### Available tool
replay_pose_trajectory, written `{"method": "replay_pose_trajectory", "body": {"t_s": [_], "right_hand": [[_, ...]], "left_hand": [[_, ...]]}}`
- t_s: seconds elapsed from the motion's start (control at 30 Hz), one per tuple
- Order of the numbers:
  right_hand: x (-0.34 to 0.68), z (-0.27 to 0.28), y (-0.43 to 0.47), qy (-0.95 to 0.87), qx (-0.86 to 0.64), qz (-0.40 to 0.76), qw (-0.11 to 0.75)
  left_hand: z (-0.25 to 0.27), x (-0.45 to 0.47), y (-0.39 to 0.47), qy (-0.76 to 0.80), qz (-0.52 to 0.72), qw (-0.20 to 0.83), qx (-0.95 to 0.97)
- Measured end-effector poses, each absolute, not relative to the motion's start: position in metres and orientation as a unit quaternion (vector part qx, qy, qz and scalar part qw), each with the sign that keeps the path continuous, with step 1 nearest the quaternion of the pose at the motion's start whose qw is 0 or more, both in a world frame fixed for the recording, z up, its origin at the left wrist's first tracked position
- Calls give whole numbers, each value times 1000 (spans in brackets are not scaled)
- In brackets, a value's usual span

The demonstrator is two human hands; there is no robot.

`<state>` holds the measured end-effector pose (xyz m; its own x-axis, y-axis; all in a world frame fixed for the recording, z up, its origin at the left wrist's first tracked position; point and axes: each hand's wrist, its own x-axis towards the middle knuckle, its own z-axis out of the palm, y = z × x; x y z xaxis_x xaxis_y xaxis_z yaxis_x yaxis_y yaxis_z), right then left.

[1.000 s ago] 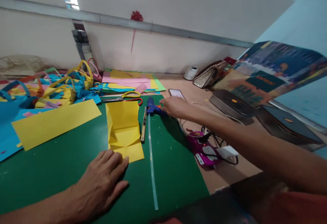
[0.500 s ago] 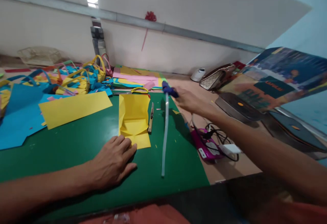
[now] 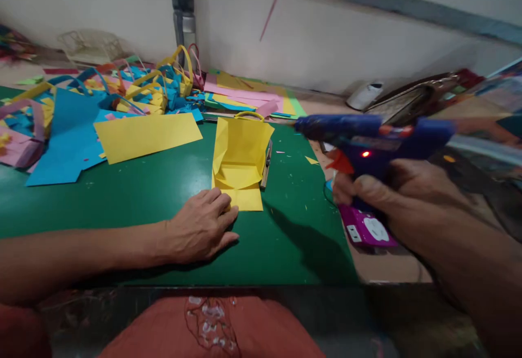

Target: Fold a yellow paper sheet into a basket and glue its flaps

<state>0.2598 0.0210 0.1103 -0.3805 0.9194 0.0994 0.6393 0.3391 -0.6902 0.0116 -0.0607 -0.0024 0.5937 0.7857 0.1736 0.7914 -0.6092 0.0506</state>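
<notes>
A blue glue gun [image 3: 346,135] with an orange trigger and a lit red light is in my right hand [image 3: 402,197]. My fingers wrap its handle, and its nozzle points left above the green mat [image 3: 171,205]. My left hand [image 3: 206,227] lies palm down with its thumb apart, the fingertips resting on the lower left corner of a folded yellow paper bag [image 3: 241,151]. The bag lies with its open folded end toward me. A cutter knife [image 3: 266,166] is beside the bag's right edge, partly hidden by it. Behind the bag, yellow scissors handles [image 3: 249,115] show.
A yellow paper strip [image 3: 149,136] and blue paper sheets [image 3: 61,140] lie left. Several small paper baskets [image 3: 149,97] crowd the back left, near stacked coloured paper [image 3: 248,92]. A magenta power strip [image 3: 365,227] sits right of the mat, a white cup-like object [image 3: 365,96] behind.
My right hand has lifted the glue gun from the mat's far right side and brought it nearer, turning its nozzle left. My left hand stays on the yellow paper bag. The view has shifted.
</notes>
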Motion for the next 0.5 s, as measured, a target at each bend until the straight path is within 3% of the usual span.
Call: {"method": "replay_pose_trajectory", "body": {"t_s": [0.27,0.5], "right_hand": [[237,81,9,-807,-443,369,129],[237,72,4,-787,-455,400,118]], "left_hand": [[10,-11,-56,-416,-196,209,-863],[6,-19,-34,-415,-129,250,-865]]}}
